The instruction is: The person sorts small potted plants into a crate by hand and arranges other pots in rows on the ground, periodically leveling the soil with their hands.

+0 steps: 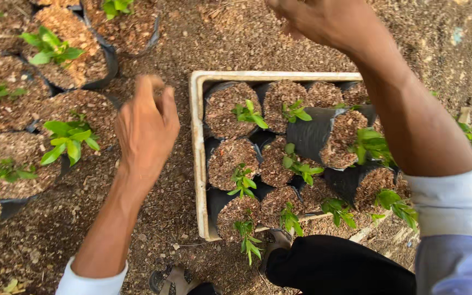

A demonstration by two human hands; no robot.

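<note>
One white tray (198, 164); about eleven seedling bags (230, 109); left hand (146, 128), right hand (323, 22) curled, empty

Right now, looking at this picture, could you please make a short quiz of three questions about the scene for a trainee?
1. True or false: the white tray holds seedlings in black bags.
2. Which hand is above the bare soil left of the tray: A) left hand, B) right hand?
3. Fill in: the tilted black bag in the tray leans toward the ____ side of the picture.

Key: 1. true. 2. A. 3. right. Neither hand visibly holds a bag.
</note>
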